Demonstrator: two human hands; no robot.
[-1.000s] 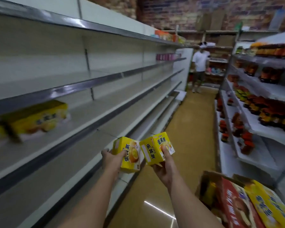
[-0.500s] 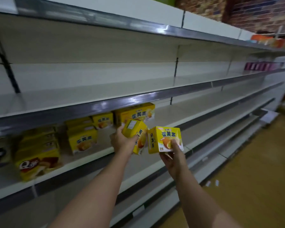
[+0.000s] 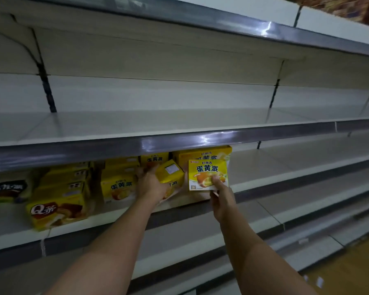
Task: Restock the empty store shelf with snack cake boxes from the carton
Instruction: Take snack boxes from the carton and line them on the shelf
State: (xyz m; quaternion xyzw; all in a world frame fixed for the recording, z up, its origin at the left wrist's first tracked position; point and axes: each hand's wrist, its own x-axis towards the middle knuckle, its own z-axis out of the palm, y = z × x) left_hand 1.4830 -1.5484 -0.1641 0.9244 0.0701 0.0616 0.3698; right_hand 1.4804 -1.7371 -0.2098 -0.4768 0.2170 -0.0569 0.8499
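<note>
Left hand (image 3: 150,184) grasps a tilted yellow cardboard snack box (image 3: 170,174); right hand (image 3: 222,198) pinches an upright yellow box (image 3: 207,170) at the white metal shelf's front edge (image 3: 264,184).

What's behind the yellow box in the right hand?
Directly behind the box in the right hand sits a larger yellow box of the same brand, on the shelf. Only its top and upper front show; the held box covers its lower part and anything deeper.

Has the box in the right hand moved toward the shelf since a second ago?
Yes. The box in the right hand went from out in the aisle up to the shelf edge.
</note>
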